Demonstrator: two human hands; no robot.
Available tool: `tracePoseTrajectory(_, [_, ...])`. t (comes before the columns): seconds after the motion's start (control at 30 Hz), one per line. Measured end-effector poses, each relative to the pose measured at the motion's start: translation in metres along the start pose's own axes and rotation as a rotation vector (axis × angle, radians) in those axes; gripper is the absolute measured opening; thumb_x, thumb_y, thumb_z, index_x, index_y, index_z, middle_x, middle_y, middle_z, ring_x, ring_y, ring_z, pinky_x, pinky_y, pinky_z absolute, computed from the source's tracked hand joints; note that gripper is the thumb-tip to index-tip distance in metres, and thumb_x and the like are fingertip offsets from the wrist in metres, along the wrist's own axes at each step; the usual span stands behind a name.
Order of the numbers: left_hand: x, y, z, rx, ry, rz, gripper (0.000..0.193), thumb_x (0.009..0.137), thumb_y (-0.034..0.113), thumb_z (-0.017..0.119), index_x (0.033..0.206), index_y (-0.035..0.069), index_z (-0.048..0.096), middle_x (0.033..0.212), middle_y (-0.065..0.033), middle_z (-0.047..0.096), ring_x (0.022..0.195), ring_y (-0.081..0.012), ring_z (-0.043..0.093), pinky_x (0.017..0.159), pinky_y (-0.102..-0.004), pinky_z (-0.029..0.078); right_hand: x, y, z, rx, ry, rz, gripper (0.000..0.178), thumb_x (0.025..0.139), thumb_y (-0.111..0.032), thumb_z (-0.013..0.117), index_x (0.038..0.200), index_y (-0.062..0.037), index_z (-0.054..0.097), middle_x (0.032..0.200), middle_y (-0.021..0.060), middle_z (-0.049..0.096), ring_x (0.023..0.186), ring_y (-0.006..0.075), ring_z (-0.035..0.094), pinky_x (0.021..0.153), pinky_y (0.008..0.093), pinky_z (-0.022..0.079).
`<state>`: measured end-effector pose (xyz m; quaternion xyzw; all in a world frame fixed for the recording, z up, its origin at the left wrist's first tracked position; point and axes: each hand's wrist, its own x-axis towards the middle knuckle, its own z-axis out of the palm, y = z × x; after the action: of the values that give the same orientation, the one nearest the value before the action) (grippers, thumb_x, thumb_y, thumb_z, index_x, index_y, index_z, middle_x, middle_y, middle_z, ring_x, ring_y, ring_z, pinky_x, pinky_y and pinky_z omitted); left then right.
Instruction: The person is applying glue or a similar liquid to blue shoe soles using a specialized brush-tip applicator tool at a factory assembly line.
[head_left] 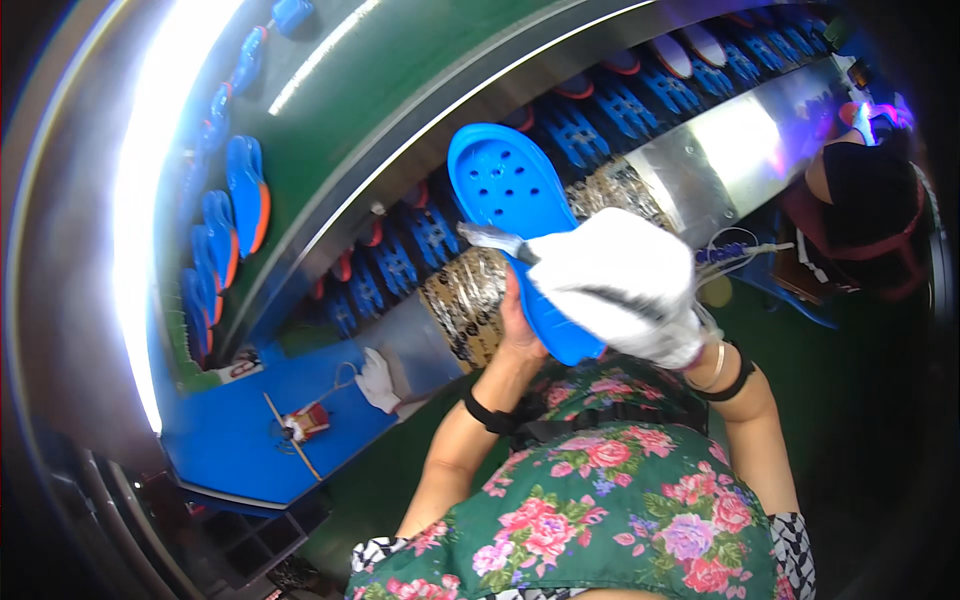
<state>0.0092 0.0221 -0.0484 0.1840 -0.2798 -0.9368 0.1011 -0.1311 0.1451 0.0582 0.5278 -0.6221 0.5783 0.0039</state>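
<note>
A bright blue clog-shaped shoe piece (505, 180) with a cluster of round holes is held up in front of me, tilted. Its lower end is gripped by my left hand (518, 315), the thumb along its near edge and the other fingers behind it. Loose white cloth, like a baggy glove, covers my right hand (620, 275) and hides its fingers. From the cloth sticks a brush (490, 238) with a dark neck and a flat grey tip, lying across the middle of the blue piece.
Behind the piece, a line carries blue shoe parts (615, 105) past a tape-wrapped ledge (465, 295). More orange-edged blue soles (248, 190) lie on a green belt at left. A blue table (240, 420) holds a white glove (376, 380) and a small red box (307, 422). Another person (855, 215) sits at right.
</note>
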Motion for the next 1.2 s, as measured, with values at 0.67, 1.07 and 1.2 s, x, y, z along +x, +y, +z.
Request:
tracePoseTrajectory(0.67, [0.041, 0.015, 0.023, -0.225, -0.295, 0.038, 0.105, 0.086, 0.084, 0.047, 0.154, 0.006, 0.031, 0.147, -0.0220, 0.050, 0.127, -0.0397, 0.056, 0.108, -0.0535, 0.047, -0.025, 0.001, 0.020, 0.021, 0.170, 0.029, 0.021, 0.080, -0.005, 0.078, 0.100, -0.0077, 0.079, 0.100, 0.0108, 0.077, 0.089, 0.0246, 0.072, 0.084, 0.0385, 0.056])
tracePoseTrajectory(1.07, [0.056, 0.021, 0.024, -0.369, -0.360, 0.082, 0.099, 0.082, 0.078, 0.061, 0.153, 0.013, 0.038, 0.146, -0.0127, 0.052, 0.129, -0.0432, 0.052, 0.105, -0.0619, 0.047, -0.041, 0.013, 0.012, 0.369, 0.092, 0.219, 0.027, 0.082, -0.003, 0.077, 0.109, -0.0075, 0.077, 0.106, 0.0102, 0.076, 0.097, 0.0252, 0.073, 0.084, 0.0374, 0.058])
tracePoseTrajectory(1.2, [0.054, 0.027, 0.038, -0.346, -0.221, 0.030, 0.108, 0.079, 0.083, 0.059, 0.150, 0.005, 0.038, 0.134, -0.0266, 0.057, 0.117, -0.0434, 0.061, 0.095, -0.0594, 0.054, -0.044, 0.014, 0.017, -0.026, 0.134, -0.009, 0.024, 0.079, -0.004, 0.080, 0.102, -0.0104, 0.078, 0.105, 0.0087, 0.076, 0.090, 0.0249, 0.072, 0.080, 0.0377, 0.057])
